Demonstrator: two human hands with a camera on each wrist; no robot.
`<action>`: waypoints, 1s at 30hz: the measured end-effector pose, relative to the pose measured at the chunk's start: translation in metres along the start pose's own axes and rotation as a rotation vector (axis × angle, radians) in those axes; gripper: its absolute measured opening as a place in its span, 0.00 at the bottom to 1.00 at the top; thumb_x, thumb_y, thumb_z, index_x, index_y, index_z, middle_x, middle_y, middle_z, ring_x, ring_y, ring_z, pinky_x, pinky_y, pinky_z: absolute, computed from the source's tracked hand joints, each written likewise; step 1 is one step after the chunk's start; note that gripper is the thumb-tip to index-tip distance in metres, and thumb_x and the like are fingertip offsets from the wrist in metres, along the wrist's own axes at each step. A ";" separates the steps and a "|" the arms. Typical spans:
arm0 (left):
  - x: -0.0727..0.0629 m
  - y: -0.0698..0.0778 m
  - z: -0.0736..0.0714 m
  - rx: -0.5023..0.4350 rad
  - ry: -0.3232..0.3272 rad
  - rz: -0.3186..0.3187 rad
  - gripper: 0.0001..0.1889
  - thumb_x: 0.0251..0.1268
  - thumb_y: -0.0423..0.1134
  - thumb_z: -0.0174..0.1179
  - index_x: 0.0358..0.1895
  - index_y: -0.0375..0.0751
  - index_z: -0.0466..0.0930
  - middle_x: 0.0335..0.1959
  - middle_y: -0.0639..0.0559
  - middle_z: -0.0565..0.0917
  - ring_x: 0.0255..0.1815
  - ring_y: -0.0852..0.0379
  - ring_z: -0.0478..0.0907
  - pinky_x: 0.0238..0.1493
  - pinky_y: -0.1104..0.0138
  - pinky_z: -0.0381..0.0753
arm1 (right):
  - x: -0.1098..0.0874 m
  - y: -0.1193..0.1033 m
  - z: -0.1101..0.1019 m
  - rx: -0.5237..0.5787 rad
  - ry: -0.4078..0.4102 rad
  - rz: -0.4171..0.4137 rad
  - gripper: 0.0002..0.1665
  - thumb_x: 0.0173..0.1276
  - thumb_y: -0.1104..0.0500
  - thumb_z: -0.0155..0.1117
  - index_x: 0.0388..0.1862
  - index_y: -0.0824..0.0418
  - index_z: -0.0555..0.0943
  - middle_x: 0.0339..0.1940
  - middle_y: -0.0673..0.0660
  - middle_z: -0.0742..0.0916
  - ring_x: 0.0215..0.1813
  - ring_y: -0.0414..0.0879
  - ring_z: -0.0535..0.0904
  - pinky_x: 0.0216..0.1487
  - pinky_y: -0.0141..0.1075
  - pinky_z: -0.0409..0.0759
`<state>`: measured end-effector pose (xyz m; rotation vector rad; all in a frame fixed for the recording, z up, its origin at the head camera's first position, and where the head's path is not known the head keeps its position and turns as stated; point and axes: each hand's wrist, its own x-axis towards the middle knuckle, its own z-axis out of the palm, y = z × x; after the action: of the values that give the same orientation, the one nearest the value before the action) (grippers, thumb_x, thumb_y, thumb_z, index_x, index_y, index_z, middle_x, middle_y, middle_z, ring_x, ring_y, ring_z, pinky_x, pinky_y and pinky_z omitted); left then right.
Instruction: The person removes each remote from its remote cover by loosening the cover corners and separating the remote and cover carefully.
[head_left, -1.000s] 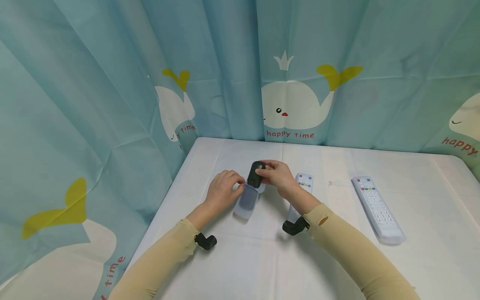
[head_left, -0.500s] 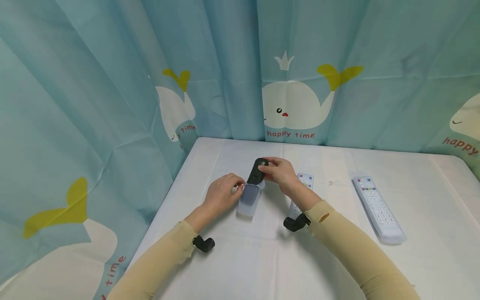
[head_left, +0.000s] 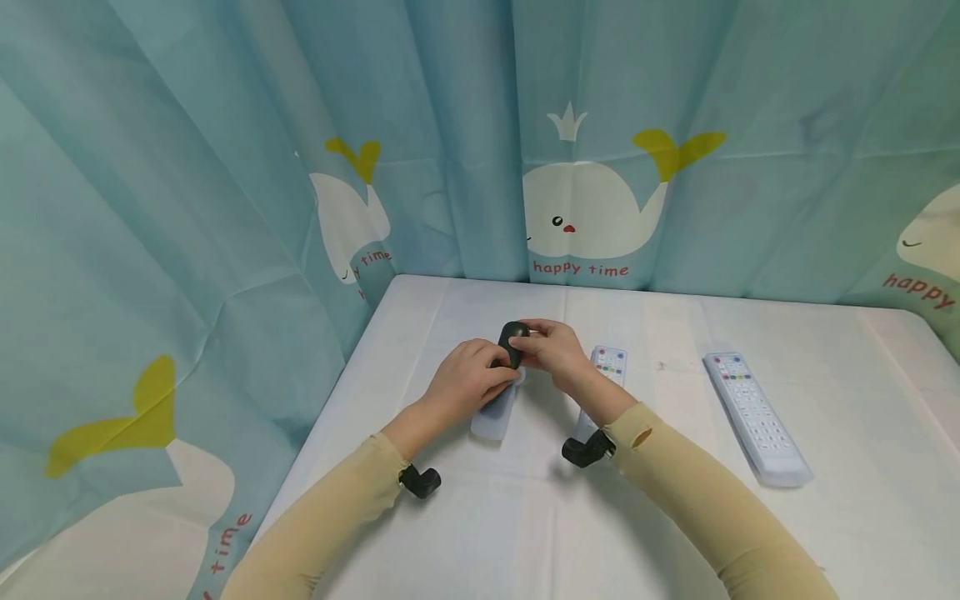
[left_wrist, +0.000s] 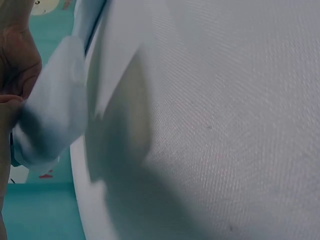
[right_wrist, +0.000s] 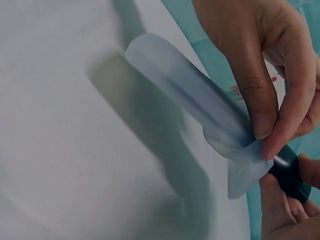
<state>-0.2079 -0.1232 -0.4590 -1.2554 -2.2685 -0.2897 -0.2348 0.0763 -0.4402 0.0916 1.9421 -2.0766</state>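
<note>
Above the left part of the white table, a black remote control (head_left: 513,335) sits partly inside a translucent silicone sleeve (head_left: 492,419). My right hand (head_left: 557,355) grips the remote's far end between thumb and fingers. The left hand (head_left: 463,379) pinches the sleeve near its opening, covering part of the remote. In the right wrist view the sleeve (right_wrist: 172,77) slants down toward both hands, with a loose flap at its mouth. The glossy end of the remote (right_wrist: 291,176) sticks out there. The sleeve (left_wrist: 57,100) appears blurred in the left wrist view.
A white remote (head_left: 609,362) in a clear cover lies under my right forearm, partly hidden. Farther right lies another covered white remote (head_left: 756,419). A blue whale-print curtain (head_left: 465,150) hangs behind and left of the table (head_left: 667,517).
My left hand has shifted right and over the sleeve's mouth, now hiding part of the remote. The right hand, holding the remote, rose slightly and then came back down.
</note>
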 end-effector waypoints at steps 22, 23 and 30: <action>-0.015 -0.002 -0.001 -0.095 -0.008 -0.199 0.11 0.69 0.32 0.65 0.52 0.44 0.85 0.51 0.49 0.82 0.54 0.49 0.77 0.59 0.57 0.76 | 0.000 -0.004 -0.006 0.022 0.013 -0.006 0.31 0.73 0.65 0.66 0.73 0.66 0.72 0.63 0.68 0.81 0.54 0.53 0.86 0.49 0.38 0.86; -0.017 -0.004 -0.003 -0.091 -0.008 -0.229 0.11 0.67 0.32 0.65 0.51 0.44 0.85 0.50 0.49 0.82 0.54 0.49 0.77 0.59 0.57 0.76 | 0.000 -0.004 -0.007 0.023 0.018 -0.006 0.31 0.73 0.66 0.66 0.73 0.66 0.72 0.63 0.68 0.81 0.54 0.53 0.86 0.49 0.38 0.86; -0.026 -0.014 -0.003 -0.038 -0.067 -0.329 0.08 0.63 0.38 0.73 0.43 0.47 0.87 0.46 0.52 0.84 0.52 0.49 0.78 0.55 0.56 0.78 | -0.001 -0.005 -0.008 0.013 0.017 0.001 0.32 0.72 0.65 0.67 0.73 0.66 0.72 0.63 0.68 0.81 0.55 0.52 0.85 0.50 0.38 0.85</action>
<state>-0.2074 -0.1513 -0.4694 -0.9172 -2.5359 -0.4147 -0.2364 0.0848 -0.4363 0.1131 1.9386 -2.0943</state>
